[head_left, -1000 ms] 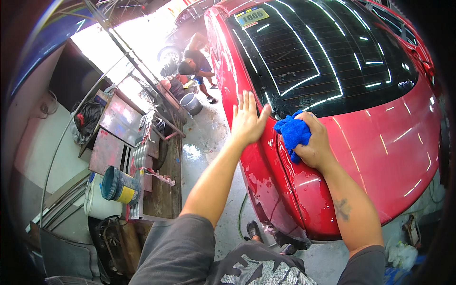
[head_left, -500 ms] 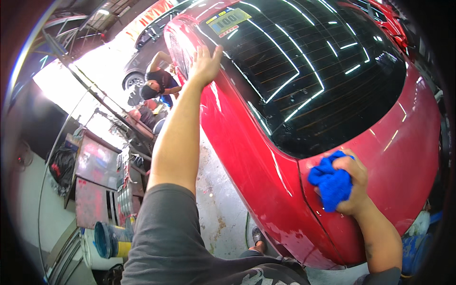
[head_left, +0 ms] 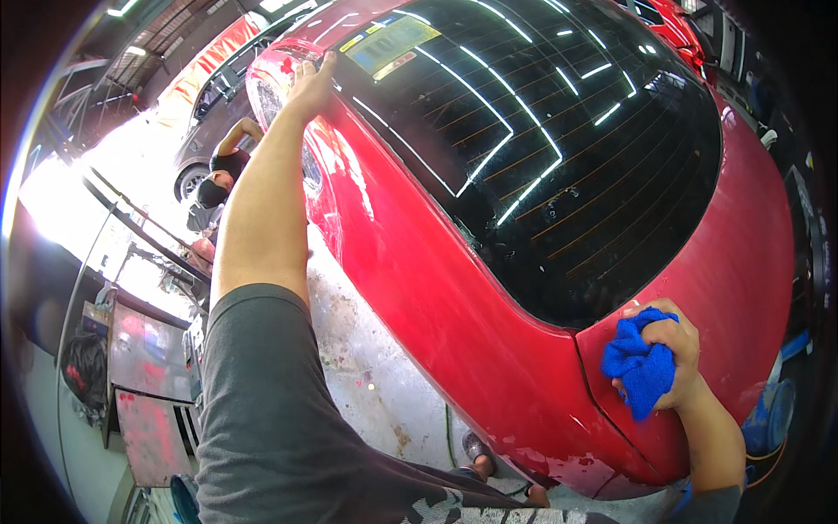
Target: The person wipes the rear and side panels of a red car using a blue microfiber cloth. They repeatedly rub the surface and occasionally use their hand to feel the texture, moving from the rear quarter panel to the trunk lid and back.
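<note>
The left arm (head_left: 260, 223) reaches far out, the left hand (head_left: 307, 89) stretched flat at eleven o'clock. The right arm (head_left: 711, 432) is nearer, the right hand (head_left: 683, 356) curled up at four o'clock.

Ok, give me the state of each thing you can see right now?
Left hand: open, at the roof edge beside the rear window
Right hand: closed around the blue cloth
Blue cloth: bunched up
Trunk lid: shut
Rear window: glossy, reflecting lights
Co-worker: bent over
Ceiling lamp: lit
</note>
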Demonstrator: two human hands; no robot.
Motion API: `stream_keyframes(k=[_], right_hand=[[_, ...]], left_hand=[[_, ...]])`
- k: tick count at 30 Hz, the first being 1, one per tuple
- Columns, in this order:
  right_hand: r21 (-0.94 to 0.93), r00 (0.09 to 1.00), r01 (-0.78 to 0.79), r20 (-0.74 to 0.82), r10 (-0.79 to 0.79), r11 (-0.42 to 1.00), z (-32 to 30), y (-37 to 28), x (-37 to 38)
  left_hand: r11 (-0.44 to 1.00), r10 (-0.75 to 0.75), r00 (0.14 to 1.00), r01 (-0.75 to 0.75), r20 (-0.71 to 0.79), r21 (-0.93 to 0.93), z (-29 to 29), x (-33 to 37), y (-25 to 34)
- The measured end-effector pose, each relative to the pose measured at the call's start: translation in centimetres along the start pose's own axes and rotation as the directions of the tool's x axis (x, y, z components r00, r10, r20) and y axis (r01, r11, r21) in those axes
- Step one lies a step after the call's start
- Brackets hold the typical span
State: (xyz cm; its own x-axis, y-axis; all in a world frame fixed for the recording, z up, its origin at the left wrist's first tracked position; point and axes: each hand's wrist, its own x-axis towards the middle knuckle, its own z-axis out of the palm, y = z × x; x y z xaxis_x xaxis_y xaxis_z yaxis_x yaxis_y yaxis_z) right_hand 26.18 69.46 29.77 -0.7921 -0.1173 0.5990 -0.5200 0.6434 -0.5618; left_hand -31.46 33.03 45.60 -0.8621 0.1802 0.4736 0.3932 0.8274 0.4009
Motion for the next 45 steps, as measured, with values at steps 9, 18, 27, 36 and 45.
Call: stream_keyframes(k=[9, 18, 27, 36, 45], right_hand=[[0.034, 0.994, 0.109, 0.008, -0.109, 0.993, -0.3, -0.8, 1.3], [0.334, 0.993, -0.015, -0.105, 0.053, 0.942, -0.5, 0.7, 0.9], [0.245, 0.986, 0.100, -0.157, -0.062, 0.964, -1.2, -0.7, 1.7], [0.282, 0.993, 0.078, -0.107, -0.049, 0.956, -1.5, -1.1, 1.6], [-0.444, 0.948, 0.317, 0.139, -0.285, 0.838, 0.2, -4.1, 0.1]], left_hand=[[0.996, 0.087, 0.992, -0.084, -0.094, 0.035, 1.0, -20.7, 8.2], [0.987, 0.142, 0.989, -0.144, 0.046, 0.063, 4.2, -53.2, 24.8], [0.997, 0.076, 0.932, -0.079, 0.354, -0.006, 0.2, -70.7, 39.7], [0.999, 0.018, 0.993, -0.014, 0.121, -0.035, 2.5, -68.2, 36.6], [0.955, -0.161, 0.987, 0.158, 0.010, -0.251, 4.6, -67.2, 31.0]])
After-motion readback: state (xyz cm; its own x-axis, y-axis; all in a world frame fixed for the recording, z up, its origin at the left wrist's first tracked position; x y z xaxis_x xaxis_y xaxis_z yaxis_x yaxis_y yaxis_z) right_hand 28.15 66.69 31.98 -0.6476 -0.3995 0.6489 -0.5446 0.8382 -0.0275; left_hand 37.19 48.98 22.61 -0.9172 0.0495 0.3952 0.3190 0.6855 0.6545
